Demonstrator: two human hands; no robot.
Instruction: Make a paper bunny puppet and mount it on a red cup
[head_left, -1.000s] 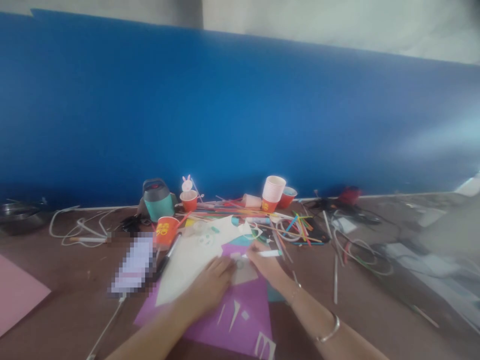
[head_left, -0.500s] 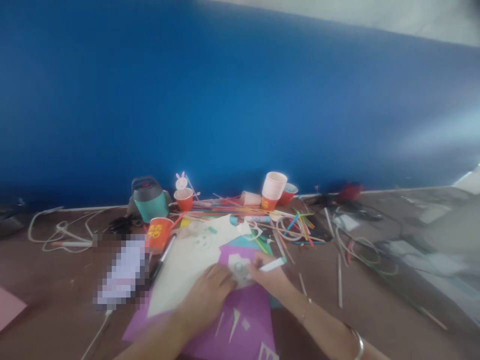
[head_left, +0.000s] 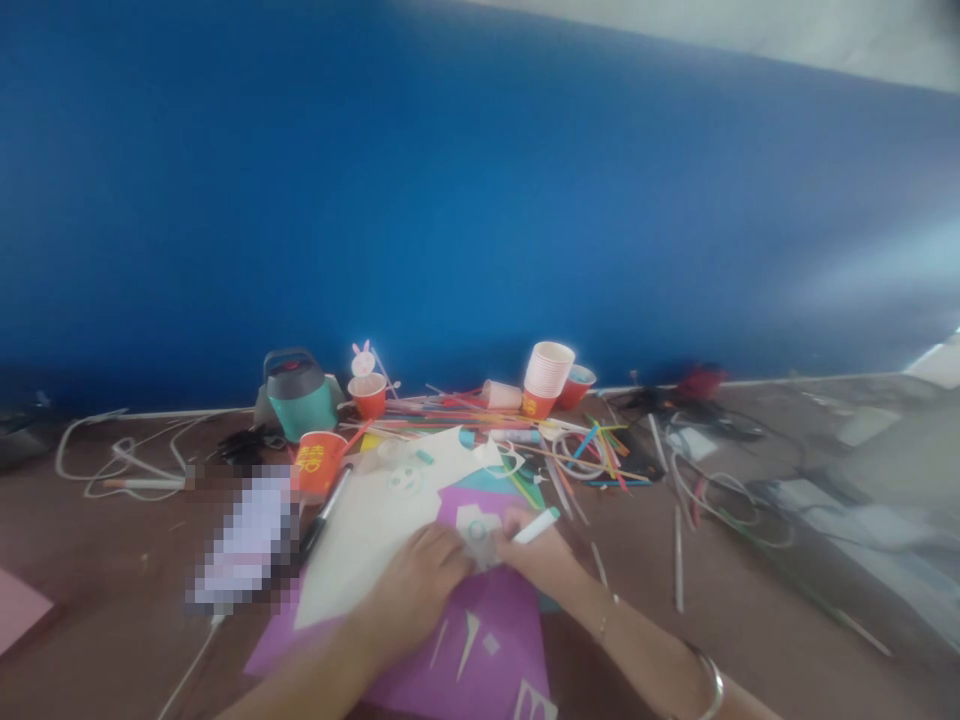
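Observation:
A white marker with a green end (head_left: 537, 526) is gripped in my right hand (head_left: 538, 552), its tip hidden by the fingers over a small white paper cutout (head_left: 480, 532). Green lines, one of them a ring, show on that cutout. My left hand (head_left: 429, 570) rests at the cutout's lower left edge, fingers bent together; whether they pinch the paper I cannot make out. Under both hands lies a purple sheet (head_left: 495, 610) with a few white scraps. A larger white sheet (head_left: 360, 540), bearing a small green-drawn face, spreads to the left.
A teal jug (head_left: 300, 400), red paper cups (head_left: 321, 462) and a cup stack (head_left: 550, 372) stand toward the blue wall. Coloured sticks (head_left: 450, 408) and coiled cables (head_left: 735, 500) lie around. A black pen (head_left: 326, 510) rests left of the white sheet.
The marker's green end has dipped and swung left as my right hand turned slightly. My left hand stays almost where it was.

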